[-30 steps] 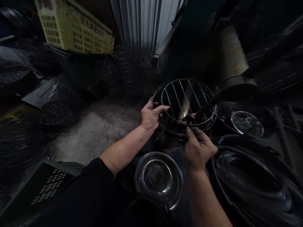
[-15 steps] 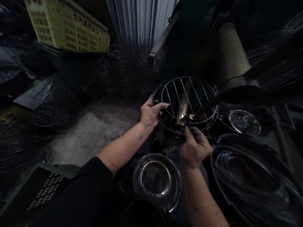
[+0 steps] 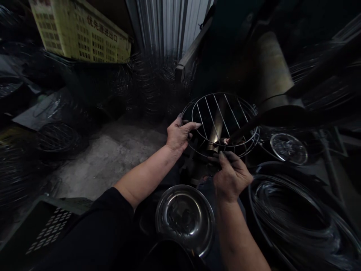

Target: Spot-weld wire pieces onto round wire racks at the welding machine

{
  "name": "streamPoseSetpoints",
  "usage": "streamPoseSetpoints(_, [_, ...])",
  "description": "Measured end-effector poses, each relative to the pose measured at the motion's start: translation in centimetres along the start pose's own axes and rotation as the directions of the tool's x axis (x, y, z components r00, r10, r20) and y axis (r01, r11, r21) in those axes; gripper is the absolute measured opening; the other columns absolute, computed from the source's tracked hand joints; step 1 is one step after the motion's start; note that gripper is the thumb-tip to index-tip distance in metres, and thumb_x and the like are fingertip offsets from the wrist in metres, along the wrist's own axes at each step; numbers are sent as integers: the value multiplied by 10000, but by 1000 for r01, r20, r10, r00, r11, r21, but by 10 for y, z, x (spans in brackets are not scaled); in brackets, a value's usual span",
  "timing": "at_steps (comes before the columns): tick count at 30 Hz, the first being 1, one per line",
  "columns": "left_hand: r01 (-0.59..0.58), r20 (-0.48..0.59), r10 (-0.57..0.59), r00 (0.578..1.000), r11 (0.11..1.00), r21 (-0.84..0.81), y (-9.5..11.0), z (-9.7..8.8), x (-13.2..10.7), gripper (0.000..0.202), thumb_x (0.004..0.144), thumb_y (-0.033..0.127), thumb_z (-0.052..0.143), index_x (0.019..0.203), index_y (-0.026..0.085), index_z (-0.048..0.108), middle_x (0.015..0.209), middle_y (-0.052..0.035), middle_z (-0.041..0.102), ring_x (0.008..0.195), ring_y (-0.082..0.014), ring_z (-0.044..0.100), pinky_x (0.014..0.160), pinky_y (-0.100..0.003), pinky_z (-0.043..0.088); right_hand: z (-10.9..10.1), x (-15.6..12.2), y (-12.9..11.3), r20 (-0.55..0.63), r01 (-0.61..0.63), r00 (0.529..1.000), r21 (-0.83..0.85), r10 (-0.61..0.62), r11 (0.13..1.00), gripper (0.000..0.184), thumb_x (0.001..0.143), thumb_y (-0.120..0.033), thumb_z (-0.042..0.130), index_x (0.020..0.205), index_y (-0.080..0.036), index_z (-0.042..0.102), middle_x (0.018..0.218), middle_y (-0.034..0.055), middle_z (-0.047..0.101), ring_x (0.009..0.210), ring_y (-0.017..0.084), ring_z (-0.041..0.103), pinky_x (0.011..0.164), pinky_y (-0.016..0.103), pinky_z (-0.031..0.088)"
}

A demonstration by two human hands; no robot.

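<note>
A round wire rack (image 3: 214, 119), two rings with parallel bars across, is held tilted in front of me. My left hand (image 3: 177, 134) grips its left side, thumb laid over the upper ring. At its near edge my right hand (image 3: 232, 174) has thumb and fingers pinched together at the lower ring; the exact fingertip contact is dark. A dark rod with a copper-coloured tip (image 3: 226, 141) comes in from the right and meets the rack's near rim. Below the bars stands a brass-coloured cylinder (image 3: 216, 130).
A steel bowl (image 3: 207, 222) with small wire pieces sits below my hands. To the right, a black tub (image 3: 255, 218) holds wire rings. A thick metal cylinder (image 3: 275, 64) hangs above. Yellow crate (image 3: 104, 43) at back left, dark green crate (image 3: 17, 233) at lower left.
Both hands keep their hold on the rack, which stays nearly still at the copper tip. The whole view has shifted slightly.
</note>
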State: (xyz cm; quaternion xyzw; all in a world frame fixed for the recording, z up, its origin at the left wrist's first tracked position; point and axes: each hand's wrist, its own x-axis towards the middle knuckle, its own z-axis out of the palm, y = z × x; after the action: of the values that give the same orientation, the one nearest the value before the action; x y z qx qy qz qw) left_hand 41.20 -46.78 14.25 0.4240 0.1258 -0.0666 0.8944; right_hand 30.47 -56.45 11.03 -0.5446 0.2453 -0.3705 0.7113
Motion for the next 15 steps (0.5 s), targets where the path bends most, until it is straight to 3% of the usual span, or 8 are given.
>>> streamPoseSetpoints(4, [2,-4,-2,1000,1000,29,-3,1,5,432,499,46,839,871,148,645,665,69,538,546,-45,527,457,-202,265,0,6,-1,22,-31,999,3,31,1000,238,629,-287,846,775,-146,722,664,-5,697,508,171,686,491,251,575])
streamPoseSetpoints(6, [15,-24,-14,1000,999,31,-5,3,7,455,521,43,826,933,148,661,647,68,552,546,-54,535,459,-202,270,1,9,-2,19,-41,999,6,41,999,243,620,-282,849,777,-148,721,664,-9,693,510,168,686,494,247,572])
streamPoseSetpoints(10, [45,-62,-44,997,999,13,-5,6,6,690,544,7,799,1200,148,639,622,71,573,541,-71,549,465,-200,268,1,12,-3,11,-33,999,-3,33,999,241,616,-285,845,765,-148,714,641,-16,676,504,165,679,495,253,574])
streamPoseSetpoints(15, [23,-44,-22,999,999,27,-4,7,6,690,558,9,782,1223,114,628,623,62,582,544,-72,543,462,-201,264,1,12,0,21,-12,1000,5,12,1000,230,615,-279,832,753,-149,701,649,-30,654,501,145,662,496,248,577])
